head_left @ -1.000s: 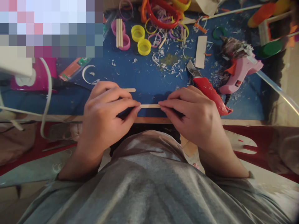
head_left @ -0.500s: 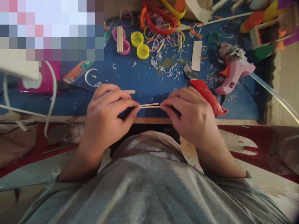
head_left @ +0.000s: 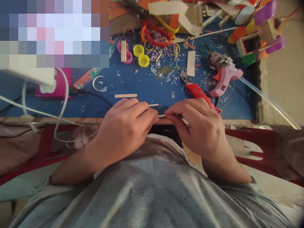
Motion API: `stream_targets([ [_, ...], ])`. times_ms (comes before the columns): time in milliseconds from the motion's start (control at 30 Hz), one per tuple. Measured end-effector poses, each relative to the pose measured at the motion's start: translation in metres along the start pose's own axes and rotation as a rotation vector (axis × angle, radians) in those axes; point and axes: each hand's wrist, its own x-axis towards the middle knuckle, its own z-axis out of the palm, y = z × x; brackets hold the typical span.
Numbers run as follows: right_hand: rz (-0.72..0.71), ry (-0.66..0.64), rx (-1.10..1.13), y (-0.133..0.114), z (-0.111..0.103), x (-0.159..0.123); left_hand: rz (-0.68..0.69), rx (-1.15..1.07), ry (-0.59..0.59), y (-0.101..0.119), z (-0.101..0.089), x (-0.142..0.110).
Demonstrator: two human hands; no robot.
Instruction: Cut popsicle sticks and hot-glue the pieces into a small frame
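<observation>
My left hand (head_left: 128, 126) is closed, its thumb and fingertips pinching one end of a thin wooden craft stick (head_left: 162, 116). The other end sits in the pinched fingertips of my right hand (head_left: 199, 125), so only a short piece shows between the hands. A second craft stick (head_left: 154, 104) pokes out past my left fingers; whether they hold it or it lies on the table I cannot tell. Just beyond my left knuckles a flat craft stick (head_left: 125, 95) lies on the blue tabletop (head_left: 140, 84). A red-handled cutter knife (head_left: 199, 95) lies just beyond my right hand.
A pink glue gun (head_left: 224, 82) with a long clear glue stick lies at right. Yellow caps (head_left: 143, 60), pink rings with upright-looking sticks (head_left: 123, 50), a pale strip (head_left: 191, 63) and scraps lie farther back. White cable (head_left: 63, 104) loops at left by a magenta box (head_left: 54, 84).
The two sticks held together a second ago have come apart. My left hand has moved right, closer to my right hand, uncovering the flat stick on the table. The view has shifted.
</observation>
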Motion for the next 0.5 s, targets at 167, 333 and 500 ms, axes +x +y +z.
stream_targets([
  [167, 0.023, -0.131, 0.053, 0.003, -0.011, 0.000, 0.024, 0.027, -0.105, 0.004, -0.012, 0.002],
  [333, 0.063, -0.458, 0.151, 0.009, -0.027, 0.012, 0.069, 0.000, -0.184, 0.004, -0.018, 0.005],
  [500, 0.068, -0.559, 0.163, 0.003, -0.037, 0.017, 0.061, -0.080, -0.339, 0.003, -0.021, 0.009],
])
